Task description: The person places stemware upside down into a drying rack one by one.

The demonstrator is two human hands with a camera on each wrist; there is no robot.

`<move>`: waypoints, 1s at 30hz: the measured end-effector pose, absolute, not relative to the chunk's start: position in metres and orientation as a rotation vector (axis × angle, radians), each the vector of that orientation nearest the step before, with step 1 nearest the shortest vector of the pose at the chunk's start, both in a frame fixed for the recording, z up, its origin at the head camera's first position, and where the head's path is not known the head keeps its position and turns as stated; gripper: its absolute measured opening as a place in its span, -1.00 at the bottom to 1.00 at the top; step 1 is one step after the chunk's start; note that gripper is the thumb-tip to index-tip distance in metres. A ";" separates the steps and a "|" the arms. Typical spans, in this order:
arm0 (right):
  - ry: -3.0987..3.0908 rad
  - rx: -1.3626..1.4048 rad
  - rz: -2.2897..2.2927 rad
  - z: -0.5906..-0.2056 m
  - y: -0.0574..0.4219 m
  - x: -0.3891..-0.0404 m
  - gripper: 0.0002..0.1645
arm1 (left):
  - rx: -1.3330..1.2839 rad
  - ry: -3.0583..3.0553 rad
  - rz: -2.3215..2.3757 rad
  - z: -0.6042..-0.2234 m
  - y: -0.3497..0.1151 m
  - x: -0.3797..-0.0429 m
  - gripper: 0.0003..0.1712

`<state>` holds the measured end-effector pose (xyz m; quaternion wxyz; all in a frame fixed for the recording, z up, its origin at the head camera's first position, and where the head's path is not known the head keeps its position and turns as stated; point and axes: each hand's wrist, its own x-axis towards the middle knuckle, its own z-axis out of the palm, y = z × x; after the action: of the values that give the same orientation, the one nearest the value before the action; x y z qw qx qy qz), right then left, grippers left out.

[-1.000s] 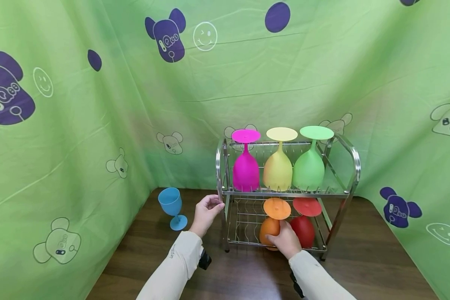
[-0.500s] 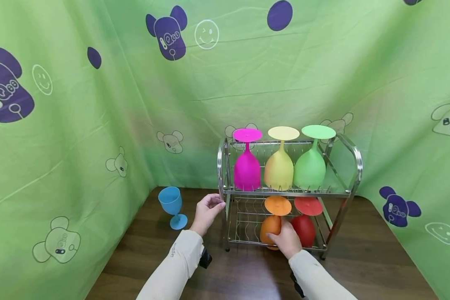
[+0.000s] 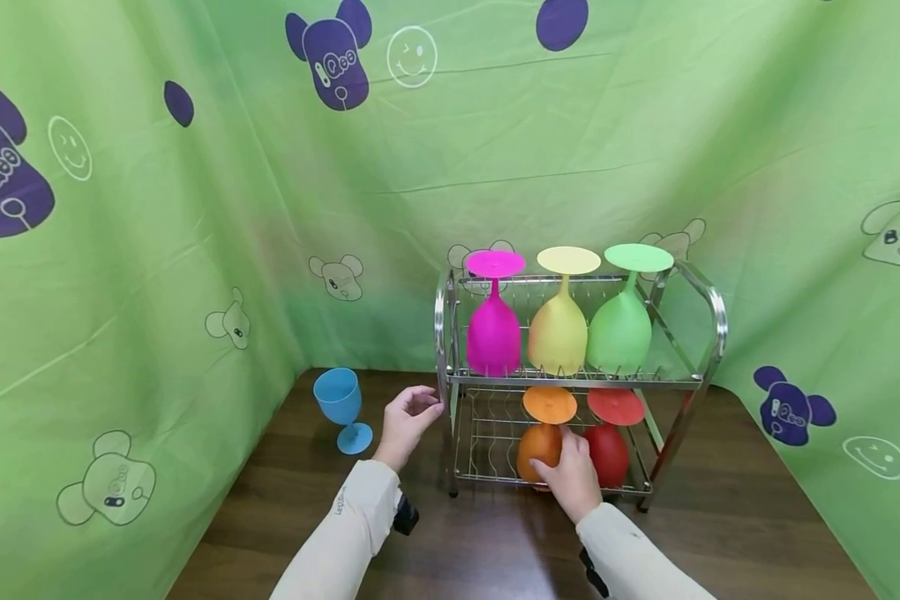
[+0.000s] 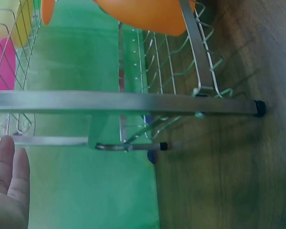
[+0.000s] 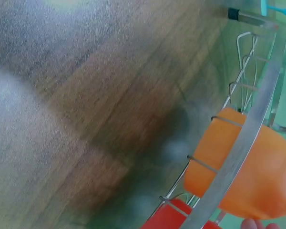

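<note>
My right hand (image 3: 572, 479) holds the bowl of an upside-down orange goblet (image 3: 540, 450) on the lower shelf of a two-tier metal rack (image 3: 570, 382). The thumb lies on its front and the fingers along its right side. In the right wrist view, only fingertips (image 5: 257, 224) show beside the orange bowl. An upside-down red goblet (image 3: 607, 457) stands just right of it. My left hand (image 3: 408, 423) is beside the rack's left front upright, fingers loosely bent. Two of its fingers (image 4: 20, 174) look nearly straight in the left wrist view; whether they touch the metal, I cannot tell.
Upside-down magenta (image 3: 493, 337), yellow (image 3: 557, 337) and green (image 3: 619, 337) goblets stand on the upper shelf. A blue goblet (image 3: 339, 398) stands upright on the wooden table (image 3: 487, 550), left of my left hand. Green printed cloth (image 3: 390, 208) encloses the back and sides.
The orange goblet has shifted slightly left, away from the red one, with my right hand on it. My left hand stays near the upright. The head view has tilted a little.
</note>
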<state>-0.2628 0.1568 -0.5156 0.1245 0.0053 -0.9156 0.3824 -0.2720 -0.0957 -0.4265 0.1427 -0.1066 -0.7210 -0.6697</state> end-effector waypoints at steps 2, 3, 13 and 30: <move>-2.655 -0.003 1.108 -0.515 0.157 -0.261 -0.12 | -0.271 -2.092 -1.926 -0.426 -0.098 -0.271 -0.70; -2.644 -0.008 1.104 -0.515 0.157 -0.260 -0.12 | -0.254 -2.098 -1.929 -0.425 -0.100 -0.270 -0.70; -2.568 0.003 1.081 -0.518 0.155 -0.250 -0.23 | -0.136 -2.111 -1.856 -0.451 -0.126 -0.280 -0.74; -2.471 0.182 0.905 -0.529 0.140 -0.232 -0.32 | 0.117 -2.172 -1.780 -0.494 -0.167 -0.287 -0.70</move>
<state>-0.2322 0.1401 -0.5289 0.2491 0.0669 -0.9073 0.3321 -0.2867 -0.1672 -0.4939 0.1647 0.0411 -0.7623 -0.6246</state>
